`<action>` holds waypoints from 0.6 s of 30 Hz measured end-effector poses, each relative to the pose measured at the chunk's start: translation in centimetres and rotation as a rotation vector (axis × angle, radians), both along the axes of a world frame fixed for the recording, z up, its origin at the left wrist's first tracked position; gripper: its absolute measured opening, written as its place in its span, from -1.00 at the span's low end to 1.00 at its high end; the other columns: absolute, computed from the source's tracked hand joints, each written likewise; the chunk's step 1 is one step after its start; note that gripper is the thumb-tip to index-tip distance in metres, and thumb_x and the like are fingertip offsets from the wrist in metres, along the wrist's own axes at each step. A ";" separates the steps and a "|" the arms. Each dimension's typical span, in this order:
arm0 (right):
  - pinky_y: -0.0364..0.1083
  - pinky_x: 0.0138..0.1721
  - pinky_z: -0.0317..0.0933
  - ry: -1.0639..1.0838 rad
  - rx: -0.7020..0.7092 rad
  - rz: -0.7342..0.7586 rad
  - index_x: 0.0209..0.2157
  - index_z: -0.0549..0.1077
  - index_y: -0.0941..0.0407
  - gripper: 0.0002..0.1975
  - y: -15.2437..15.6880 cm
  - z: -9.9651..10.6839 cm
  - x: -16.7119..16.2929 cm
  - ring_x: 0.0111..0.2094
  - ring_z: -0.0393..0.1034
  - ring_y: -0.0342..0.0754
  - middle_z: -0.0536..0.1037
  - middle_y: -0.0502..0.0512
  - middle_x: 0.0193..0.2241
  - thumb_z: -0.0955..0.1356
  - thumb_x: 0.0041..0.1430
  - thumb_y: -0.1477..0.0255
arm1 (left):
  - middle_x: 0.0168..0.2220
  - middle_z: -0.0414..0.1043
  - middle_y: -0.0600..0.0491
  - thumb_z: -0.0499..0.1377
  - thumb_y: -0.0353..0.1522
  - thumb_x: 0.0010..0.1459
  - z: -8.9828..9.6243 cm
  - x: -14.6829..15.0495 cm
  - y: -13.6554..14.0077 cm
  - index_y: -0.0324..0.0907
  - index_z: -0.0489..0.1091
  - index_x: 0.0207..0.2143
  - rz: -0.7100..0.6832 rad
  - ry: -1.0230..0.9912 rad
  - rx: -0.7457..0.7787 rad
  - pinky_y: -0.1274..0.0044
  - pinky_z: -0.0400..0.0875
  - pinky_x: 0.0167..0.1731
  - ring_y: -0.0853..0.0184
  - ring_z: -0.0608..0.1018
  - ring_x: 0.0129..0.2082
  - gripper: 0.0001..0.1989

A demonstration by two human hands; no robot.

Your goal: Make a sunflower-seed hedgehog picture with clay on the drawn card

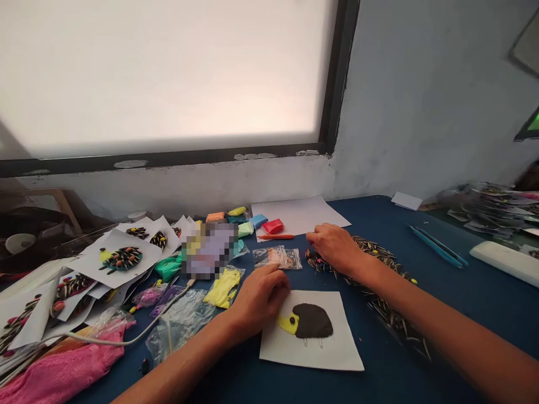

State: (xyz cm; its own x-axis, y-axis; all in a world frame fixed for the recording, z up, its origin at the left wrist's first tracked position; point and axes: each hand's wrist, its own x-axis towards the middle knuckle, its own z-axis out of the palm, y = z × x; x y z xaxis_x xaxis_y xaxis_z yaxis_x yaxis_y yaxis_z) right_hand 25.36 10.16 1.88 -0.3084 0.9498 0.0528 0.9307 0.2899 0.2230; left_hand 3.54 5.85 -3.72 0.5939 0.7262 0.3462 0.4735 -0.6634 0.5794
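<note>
A white card [311, 356] lies on the blue table in front of me, with a hedgehog shape on it: a dark clay body [314, 321] and a yellow clay head [287, 324] with a black dot. Thin legs are drawn below. My left hand [263, 294] rests at the card's upper left edge, fingers curled down; whatever is in them is hidden. To the right, my right hand [334, 247] reaches over a heap of striped sunflower seeds [379, 249], its fingers bent and closed. Their tips are turned away, so anything pinched there cannot be made out.
A small bag of orange pieces [277, 258] lies between the hands. Clay blocks, including a red one [273, 226], and an orange tool [275, 237] lie behind. Finished hedgehog cards [118, 258], a cable [147, 336] and pink clay [84, 365] crowd the left. Blue tweezers [438, 247] lie right.
</note>
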 end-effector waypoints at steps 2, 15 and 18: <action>0.10 -0.09 0.36 0.033 0.053 -0.025 0.06 0.39 0.11 -0.66 0.7 0.3 0.1 -0.07 0.43 0.02 0.44 0.16 0.04 0.34 0.30 0.30 | -0.36 0.38 0.02 0.07 -0.52 0.16 0.1 0.0 0.0 -0.21 0.37 -0.40 -0.002 0.001 -0.002 0.53 0.20 -0.36 0.33 0.40 -0.36 -0.87; 0.10 -0.09 0.37 0.231 -0.004 -0.044 0.06 0.39 0.11 -0.67 -2.0 -2.1 3.2 -0.07 0.43 0.01 0.45 0.16 0.04 0.34 0.30 0.30 | -0.38 0.38 0.02 0.05 -0.50 0.17 0.1 0.0 0.0 -0.21 0.36 -0.42 -0.006 0.018 0.009 0.52 0.20 -0.38 0.33 0.39 -0.37 -0.86; 0.10 -0.09 0.37 0.299 0.001 0.016 0.05 0.39 0.11 -0.67 -3.0 -2.4 2.7 -0.08 0.43 0.01 0.45 0.16 0.03 0.34 0.30 0.31 | -0.38 0.38 0.03 0.06 -0.51 0.17 0.2 -0.1 0.0 -0.21 0.38 -0.40 -0.011 0.023 0.017 0.53 0.20 -0.39 0.34 0.39 -0.38 -0.86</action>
State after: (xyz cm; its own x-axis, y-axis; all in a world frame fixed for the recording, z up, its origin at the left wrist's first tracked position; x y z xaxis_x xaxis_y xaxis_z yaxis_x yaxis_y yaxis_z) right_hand 28.05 7.13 -0.51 -0.2940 0.9447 0.1451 0.9504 0.3051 -0.0603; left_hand 3.49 5.82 -3.50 0.6097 0.7141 0.3440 0.4796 -0.6779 0.5571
